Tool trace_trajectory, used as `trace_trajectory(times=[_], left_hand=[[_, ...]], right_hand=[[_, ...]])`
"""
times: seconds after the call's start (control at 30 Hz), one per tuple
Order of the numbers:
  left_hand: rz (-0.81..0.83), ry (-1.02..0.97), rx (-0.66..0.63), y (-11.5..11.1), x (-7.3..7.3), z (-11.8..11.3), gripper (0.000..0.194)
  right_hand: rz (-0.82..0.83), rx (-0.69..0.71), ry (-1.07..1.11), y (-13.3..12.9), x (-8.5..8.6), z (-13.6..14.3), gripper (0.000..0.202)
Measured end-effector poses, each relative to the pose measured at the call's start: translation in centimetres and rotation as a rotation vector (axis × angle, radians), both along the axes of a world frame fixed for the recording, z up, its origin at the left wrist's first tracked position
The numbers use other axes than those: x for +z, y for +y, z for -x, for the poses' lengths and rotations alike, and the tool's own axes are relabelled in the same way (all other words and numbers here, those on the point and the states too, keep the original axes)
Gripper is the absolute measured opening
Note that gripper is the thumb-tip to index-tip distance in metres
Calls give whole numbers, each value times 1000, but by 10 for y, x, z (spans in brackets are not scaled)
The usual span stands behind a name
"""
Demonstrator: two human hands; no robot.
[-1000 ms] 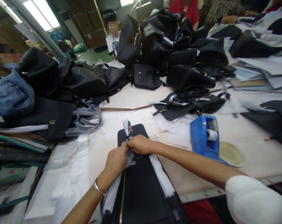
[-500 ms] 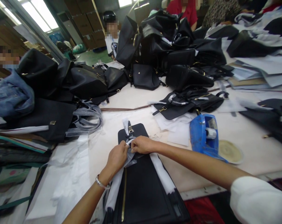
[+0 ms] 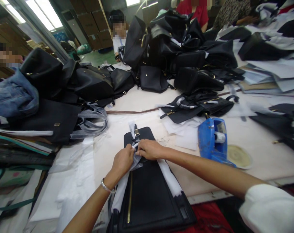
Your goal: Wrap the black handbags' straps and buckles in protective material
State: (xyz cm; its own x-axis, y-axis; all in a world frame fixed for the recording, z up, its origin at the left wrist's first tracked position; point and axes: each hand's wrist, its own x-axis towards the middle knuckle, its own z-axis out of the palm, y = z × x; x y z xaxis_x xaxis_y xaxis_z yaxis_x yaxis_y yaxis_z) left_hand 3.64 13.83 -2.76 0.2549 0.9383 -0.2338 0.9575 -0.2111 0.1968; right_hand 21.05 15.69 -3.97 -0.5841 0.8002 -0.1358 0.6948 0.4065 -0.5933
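Observation:
A black backpack (image 3: 152, 194) lies flat in front of me, its gold zipper running lengthwise and its straps wrapped in white paper. Its flap (image 3: 147, 132), with a gold buckle, spreads out at the far end. My left hand (image 3: 124, 160) pinches the white-wrapped top handle (image 3: 135, 145) of the backpack from the left. From the right, my right hand (image 3: 148, 149) closes its fingers on the same handle. Thin clear plastic wrap (image 3: 136, 160) shows below the fingers, and the fingertips partly hide the handle.
A blue tape dispenser (image 3: 205, 139) stands at the right beside a round tape roll (image 3: 239, 156). Another black backpack (image 3: 200, 108) lies behind it. Black bags (image 3: 161, 48) are heaped at the back, and white sheets (image 3: 71, 174) lie at the left. Several people stand beyond the table.
The view has shifted slightly. Both hands stay at the handle, with the right fingers a little changed in position. The backpack lies as before.

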Motion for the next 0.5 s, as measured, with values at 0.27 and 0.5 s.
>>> trace_trajectory(times=[0.27, 0.5], left_hand=[[36, -140, 72, 3, -3, 5, 22], [151, -460, 155, -2, -10, 16, 28]], right_hand=[[56, 23, -16, 3, -5, 6, 17], [-59, 28, -45, 4, -9, 11, 21]])
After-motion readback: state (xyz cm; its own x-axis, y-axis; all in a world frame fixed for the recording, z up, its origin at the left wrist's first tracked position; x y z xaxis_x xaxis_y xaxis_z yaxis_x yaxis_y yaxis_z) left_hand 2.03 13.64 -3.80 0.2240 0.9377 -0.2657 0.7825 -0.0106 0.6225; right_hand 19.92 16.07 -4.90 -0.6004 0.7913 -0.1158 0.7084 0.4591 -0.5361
